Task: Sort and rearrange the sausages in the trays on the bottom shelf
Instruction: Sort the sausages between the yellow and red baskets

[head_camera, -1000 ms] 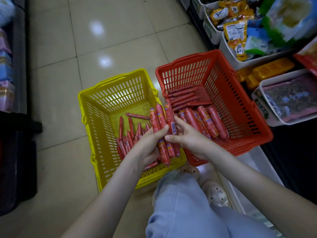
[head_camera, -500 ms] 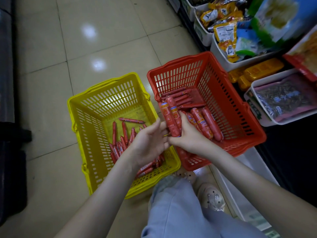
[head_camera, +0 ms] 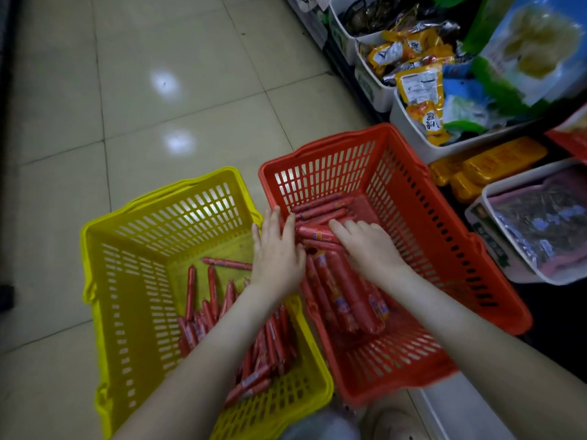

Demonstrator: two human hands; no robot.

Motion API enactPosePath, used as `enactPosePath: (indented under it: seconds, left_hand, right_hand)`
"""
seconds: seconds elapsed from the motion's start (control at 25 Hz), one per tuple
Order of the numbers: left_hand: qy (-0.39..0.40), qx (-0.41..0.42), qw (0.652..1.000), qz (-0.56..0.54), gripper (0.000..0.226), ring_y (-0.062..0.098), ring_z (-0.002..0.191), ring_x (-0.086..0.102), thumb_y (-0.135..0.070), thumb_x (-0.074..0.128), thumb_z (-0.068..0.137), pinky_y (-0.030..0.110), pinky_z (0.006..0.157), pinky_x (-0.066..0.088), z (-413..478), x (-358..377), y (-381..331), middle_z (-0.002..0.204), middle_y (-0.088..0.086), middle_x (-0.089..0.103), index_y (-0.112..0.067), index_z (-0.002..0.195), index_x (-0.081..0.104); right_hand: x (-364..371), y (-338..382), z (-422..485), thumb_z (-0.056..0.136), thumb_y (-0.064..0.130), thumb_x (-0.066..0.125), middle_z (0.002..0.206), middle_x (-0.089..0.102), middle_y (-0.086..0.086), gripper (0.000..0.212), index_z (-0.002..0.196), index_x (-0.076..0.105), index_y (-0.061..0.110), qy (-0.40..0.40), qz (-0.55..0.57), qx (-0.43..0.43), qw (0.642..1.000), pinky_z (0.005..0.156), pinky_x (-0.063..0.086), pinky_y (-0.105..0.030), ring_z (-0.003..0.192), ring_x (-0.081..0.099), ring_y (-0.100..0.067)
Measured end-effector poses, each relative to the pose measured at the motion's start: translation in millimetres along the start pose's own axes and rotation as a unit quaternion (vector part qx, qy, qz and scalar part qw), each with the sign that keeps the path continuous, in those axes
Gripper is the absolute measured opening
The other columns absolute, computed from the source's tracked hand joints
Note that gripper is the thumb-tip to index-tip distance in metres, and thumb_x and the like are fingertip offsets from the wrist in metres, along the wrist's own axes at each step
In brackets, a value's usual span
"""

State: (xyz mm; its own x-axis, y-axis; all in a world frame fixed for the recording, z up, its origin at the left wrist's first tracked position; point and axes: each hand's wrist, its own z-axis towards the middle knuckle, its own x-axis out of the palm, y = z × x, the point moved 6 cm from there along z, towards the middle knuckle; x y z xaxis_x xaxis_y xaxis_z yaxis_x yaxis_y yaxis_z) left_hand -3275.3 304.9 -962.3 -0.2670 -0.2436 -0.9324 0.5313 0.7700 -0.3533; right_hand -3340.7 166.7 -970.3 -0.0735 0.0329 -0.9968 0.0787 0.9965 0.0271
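**Both hands down in the red basket, pressing on the sausages**

Two baskets sit side by side on the tiled floor [head_camera: 190, 90], the yellow basket [head_camera: 127, 281] on the left and the red basket [head_camera: 428, 233] touching it on the right.

The left hand [head_camera: 278, 252] reaches across the wall where the two baskets meet. Its fingers are straight and close together, and the palm is set flat against the ends of the sausages in the red one. It has hold of nothing.

The right hand [head_camera: 368, 246] lies palm-down deeper inside. Its fingers are stretched over one crosswise sausage [head_camera: 314, 231], resting on it rather than wrapping round it. Its thumb is out of sight.

Below that hand a bundle of thick sausages [head_camera: 346, 290] runs lengthwise toward the near wall. A few slimmer sticks [head_camera: 320, 206] are lined up at the far end of the red basket.

Over in the yellow basket a loose heap of thin sausages [head_camera: 190, 290] lies partly under the left forearm.

On the right, white trays [head_camera: 409, 131] on the low shelf hold yellow snack packets [head_camera: 419, 87].
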Motion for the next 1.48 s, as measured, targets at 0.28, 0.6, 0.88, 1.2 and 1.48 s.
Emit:
enactPosePath:
  seconds: [0.28, 0.6, 0.88, 1.2, 1.48]
  left_hand:
    - [-0.064, -0.02, 0.993, 0.092, 0.07, 0.039, 0.141, 0.029, -0.033, 0.05, 0.074, 0.059, 0.109, 0.019, 18.4, 51.5, 15.7, 0.152, 0.024, 0.029, -0.006, 0.138, 0.048]
    - [0.003, -0.045, 0.992, 0.118, 0.063, 0.039, 0.145, 0.012, -0.038, 0.052, 0.088, 0.059, 0.113, 0.007, 11.4, 41.9, 9.9, 0.157, 0.022, 0.017, -0.009, 0.143, 0.041]
    - [-0.033, 0.058, 0.997, 0.035, 0.064, 0.04, 0.126, 0.049, -0.035, 0.075, 0.072, 0.059, 0.104, 0.033, -46.3, -56.9, -115.3, 0.133, 0.025, 0.053, -0.004, 0.126, 0.06]
    - [-0.066, 0.349, 0.931, -0.09, 0.036, 0.034, 0.089, 0.064, -0.026, 0.058, 0.075, 0.04, 0.077, 0.053, -207.0, -174.0, -301.6, 0.098, 0.015, 0.065, -0.006, 0.105, 0.064]
    - [0.06, 0.543, 0.835, -0.063, 0.045, 0.034, 0.125, 0.049, -0.024, 0.054, 0.093, 0.041, 0.105, 0.037, -373.0, -101.0, -463.5, 0.137, 0.019, 0.049, -0.005, 0.134, 0.049]
  right_hand:
    - [115.9, 0.9, 60.4, 0.096, 0.019, 0.044, 0.155, 0.027, -0.01, 0.064, 0.152, 0.013, 0.015, 0.12, -0.021, 0.046, 0.991, 0.115, 0.006, -0.054, 0.144, 0.022, -0.022]
    - [57.2, -17.1, 11.7, 0.082, 0.013, 0.057, 0.142, 0.048, -0.013, 0.062, 0.141, 0.041, 0.005, -0.028, 0.001, 0.105, 0.994, 0.112, 0.029, -0.041, 0.133, 0.043, -0.025]
    - [-114.1, -16.4, -112.5, 0.079, 0.027, 0.041, 0.111, 0.068, -0.011, 0.05, 0.117, 0.065, 0.005, -0.106, 0.007, 0.147, 0.983, 0.086, 0.053, -0.035, 0.102, 0.066, -0.025]
    - [-285.4, 6.5, -333.9, 0.082, 0.031, 0.044, 0.101, 0.067, -0.006, 0.043, 0.113, 0.063, 0.009, -0.193, -0.074, 0.301, 0.931, 0.078, 0.055, -0.035, 0.091, 0.065, -0.025]
    - [-266.1, -12.5, -585.4, 0.067, 0.018, 0.082, 0.099, 0.068, -0.011, 0.05, 0.111, 0.064, 0.004, -0.154, -0.075, 0.505, 0.846, 0.069, 0.056, -0.036, 0.086, 0.067, -0.027]
